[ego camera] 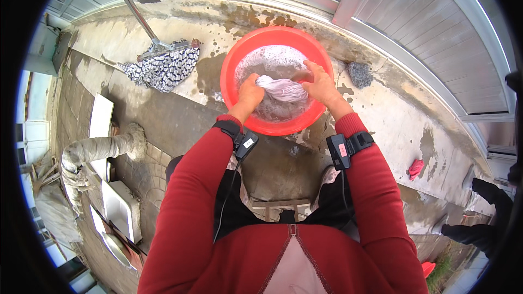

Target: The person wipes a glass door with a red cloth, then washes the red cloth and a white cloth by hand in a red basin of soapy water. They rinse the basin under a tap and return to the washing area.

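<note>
A round red plastic basin (277, 129) holds soapy water with white foam along its far side. Over the water is a twisted, pale pink-white cloth (282, 90). My left hand (250, 93) grips the cloth's left end, thumb on top. At the other end, my right hand (320, 83) holds the cloth near the thumb, its index finger raised and spread. A small bit of red shows beside the right thumb; what it is cannot be told. Both wrists carry a black strap with a small black device.
A mop with a black-and-white cloth head (167, 67) lies left of the basin. Right of it are a dark grey rag (359, 75) and, farther off, a small red cloth (416, 169). A white sink (122, 208) stands lower left. Another person's dark-clothed legs (474, 232) show at right.
</note>
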`<state>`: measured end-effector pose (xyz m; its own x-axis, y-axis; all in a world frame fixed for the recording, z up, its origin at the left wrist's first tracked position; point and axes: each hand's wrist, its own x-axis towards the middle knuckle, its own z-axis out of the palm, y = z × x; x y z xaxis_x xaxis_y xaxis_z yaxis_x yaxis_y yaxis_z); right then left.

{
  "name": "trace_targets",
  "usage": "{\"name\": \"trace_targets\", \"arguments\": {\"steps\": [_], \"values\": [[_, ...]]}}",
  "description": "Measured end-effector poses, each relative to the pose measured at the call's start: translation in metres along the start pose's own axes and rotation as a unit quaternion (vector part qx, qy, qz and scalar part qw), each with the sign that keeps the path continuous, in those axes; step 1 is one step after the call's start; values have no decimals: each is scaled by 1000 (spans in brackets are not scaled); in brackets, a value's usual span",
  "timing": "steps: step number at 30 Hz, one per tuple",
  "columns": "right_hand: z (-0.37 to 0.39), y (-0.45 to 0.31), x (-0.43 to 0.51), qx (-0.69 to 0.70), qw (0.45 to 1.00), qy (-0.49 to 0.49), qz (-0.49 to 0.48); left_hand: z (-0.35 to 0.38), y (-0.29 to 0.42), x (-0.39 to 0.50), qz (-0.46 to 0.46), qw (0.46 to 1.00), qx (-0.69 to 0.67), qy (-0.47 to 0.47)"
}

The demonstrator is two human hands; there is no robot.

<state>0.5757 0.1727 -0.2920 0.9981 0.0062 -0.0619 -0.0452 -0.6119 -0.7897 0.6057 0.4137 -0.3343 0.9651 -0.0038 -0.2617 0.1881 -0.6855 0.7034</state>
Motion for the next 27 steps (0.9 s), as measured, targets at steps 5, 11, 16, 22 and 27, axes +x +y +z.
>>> {"name": "trace_targets", "arguments": {"steps": [5,11,16,22,27], "values": [[3,-1,1,-7,995,-94,13,-26,71,-14,24,967,-233,-100],[26,-8,9,308,944,-94,67,-68,102,-18,-24,789,-589,-173],[16,-33,9,532,818,-87,200,-81,76,-2,-97,711,-686,-122],[-5,-66,-4,705,692,-69,140,-73,51,-3,-65,730,-663,-152],[-5,-67,8,679,712,35,175,-70,44,-9,-77,784,-581,-203]]}}
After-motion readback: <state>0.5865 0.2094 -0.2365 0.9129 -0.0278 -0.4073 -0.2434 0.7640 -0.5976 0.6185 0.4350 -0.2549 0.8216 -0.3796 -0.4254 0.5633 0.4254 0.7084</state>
